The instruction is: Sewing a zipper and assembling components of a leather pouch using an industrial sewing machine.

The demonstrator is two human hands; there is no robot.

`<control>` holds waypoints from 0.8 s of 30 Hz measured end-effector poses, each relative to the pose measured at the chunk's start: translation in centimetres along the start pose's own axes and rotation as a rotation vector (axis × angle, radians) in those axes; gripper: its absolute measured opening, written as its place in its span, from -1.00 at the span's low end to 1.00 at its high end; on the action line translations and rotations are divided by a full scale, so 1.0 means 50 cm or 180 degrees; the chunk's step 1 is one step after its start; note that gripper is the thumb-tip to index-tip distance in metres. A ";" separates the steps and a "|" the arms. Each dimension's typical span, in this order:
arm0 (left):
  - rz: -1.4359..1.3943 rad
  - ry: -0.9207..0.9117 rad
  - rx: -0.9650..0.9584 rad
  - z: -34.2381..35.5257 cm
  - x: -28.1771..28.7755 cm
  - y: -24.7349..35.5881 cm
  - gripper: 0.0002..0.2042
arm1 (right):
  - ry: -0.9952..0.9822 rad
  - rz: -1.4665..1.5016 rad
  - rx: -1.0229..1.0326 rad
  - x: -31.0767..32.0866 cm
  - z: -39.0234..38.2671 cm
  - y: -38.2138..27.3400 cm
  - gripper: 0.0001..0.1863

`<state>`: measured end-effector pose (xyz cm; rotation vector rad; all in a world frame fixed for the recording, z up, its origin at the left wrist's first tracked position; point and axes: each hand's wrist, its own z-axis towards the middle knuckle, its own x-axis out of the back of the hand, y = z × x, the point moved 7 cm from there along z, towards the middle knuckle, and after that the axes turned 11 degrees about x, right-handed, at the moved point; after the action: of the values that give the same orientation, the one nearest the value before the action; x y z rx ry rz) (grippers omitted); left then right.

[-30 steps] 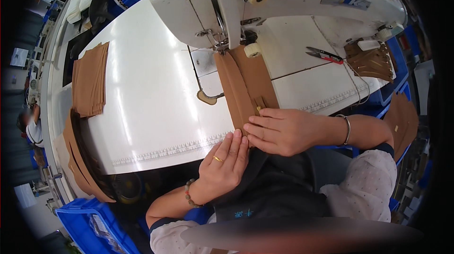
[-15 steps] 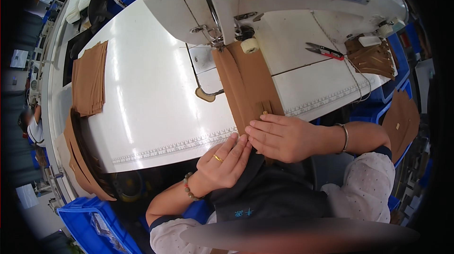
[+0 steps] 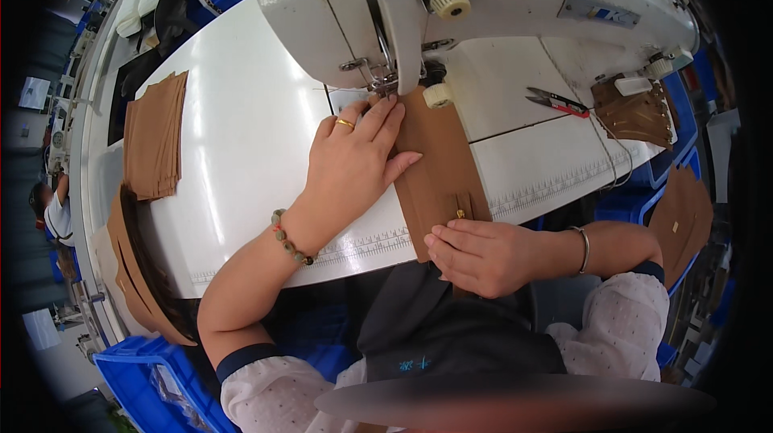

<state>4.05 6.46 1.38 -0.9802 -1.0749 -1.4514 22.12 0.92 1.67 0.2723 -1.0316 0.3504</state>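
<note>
- The brown fabric panel lies lengthwise on the white table, its far end at the needle area of the white sewing machine and its near end at the table's front edge.
- The left hand lies flat, palm down, on the panel's left side; its fingers lie close alongside one another and point at the needle area, and the thumb stands apart on the fabric.
- A gold ring sits on one left finger, and a bead bracelet circles that wrist.
- The right hand is at the panel's near end, over the table's front edge, its fingers together on the fabric; whether it pinches the cloth cannot be told, as the thumb is mostly hidden.
- A brass-coloured zipper pull lies on the panel just beyond the right fingertips.
- A silver bangle circles the right wrist.
- A printed ruler strip runs along the table's front edge, under the panel.
- Red-and-black thread snips lie right of the panel, near a pile of brown pieces by the table's right edge.
- A stack of brown panels lies at the table's left edge.
- A blue crate stands below the table's front left corner.
</note>
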 end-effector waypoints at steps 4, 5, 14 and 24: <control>-0.0112 -0.0162 -0.0087 -0.011 -0.002 -0.004 -0.26 | -0.0065 -0.0042 0.0049 0.003 0.006 0.007 -0.74; -0.0098 -0.0080 -0.0107 -0.021 0.005 -0.002 -0.26 | -0.0067 0.0026 0.0055 0.008 0.010 0.013 -0.73; -0.0441 -0.0123 0.0154 -0.048 0.005 -0.006 -0.22 | 0.0308 -0.0654 -0.0218 0.093 0.059 0.174 -0.77; -0.0937 -0.0139 0.0492 -0.054 0.008 -0.022 -0.13 | 0.0260 -0.0357 -0.0332 -0.041 0.028 0.216 -0.66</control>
<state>2.84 3.84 0.90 -0.7700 -1.3867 -1.5592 15.67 9.89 1.16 0.2191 -0.9467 0.2041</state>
